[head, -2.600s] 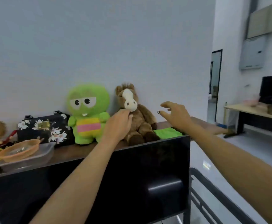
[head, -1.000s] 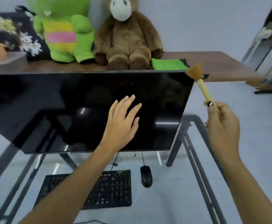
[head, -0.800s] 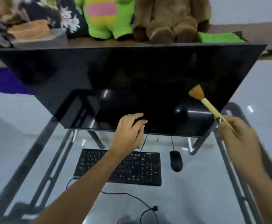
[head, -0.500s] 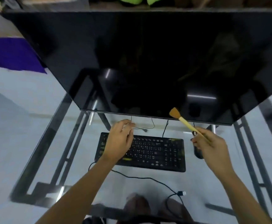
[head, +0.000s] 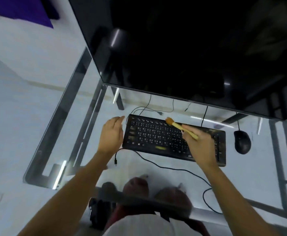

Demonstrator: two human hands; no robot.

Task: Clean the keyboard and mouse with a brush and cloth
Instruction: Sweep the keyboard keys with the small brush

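Observation:
A black keyboard [head: 156, 137] lies on the glass desk [head: 74, 116] below the monitor. To its right sits a black wired mouse [head: 242, 141]. My right hand [head: 200, 145] hovers over the keyboard's right half, closed on a small brush [head: 178, 126] with a yellow handle; its tan bristles point up-left over the top key rows. My left hand [head: 112, 135] rests at the keyboard's left edge, fingers together, holding nothing. No cloth is in view.
A large black monitor [head: 190, 48] overhangs the back of the desk. Loose cables [head: 164, 166] run across the glass in front of and behind the keyboard. The desk's metal frame shows through the glass, and my knees show below its front edge.
My view has tilted down from the shelf to the desk. My right hand brought the brush down over the keyboard, and my left hand moved to the keyboard's left edge.

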